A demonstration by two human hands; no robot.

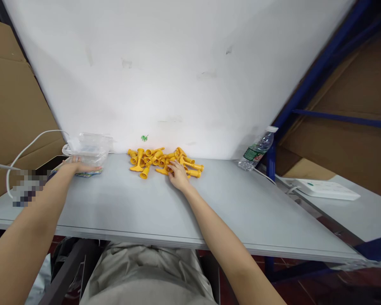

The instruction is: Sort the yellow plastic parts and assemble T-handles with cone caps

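Note:
A pile of yellow plastic pieces [157,159] lies against the white back panel. Many of them have a ribbed tube with a flared, hollow end, and some carry a curved crosspiece; their exact kind I cannot tell. My right hand [178,174] rests on the right part of this pile, fingers spread over the pieces and touching them. On the left, my left hand [78,166] lies flat on a stack of clear plastic bags [95,148], thumb stretched out to the right. Under that hand shows a colourful printed packet [88,173], partly hidden.
A clear bottle [257,150] with a green label leans at the back right by a blue metal post [271,163]. A white power strip [327,189] sits on the neighbouring surface. White cables [19,156] loop at the left, beside a cardboard box [15,101].

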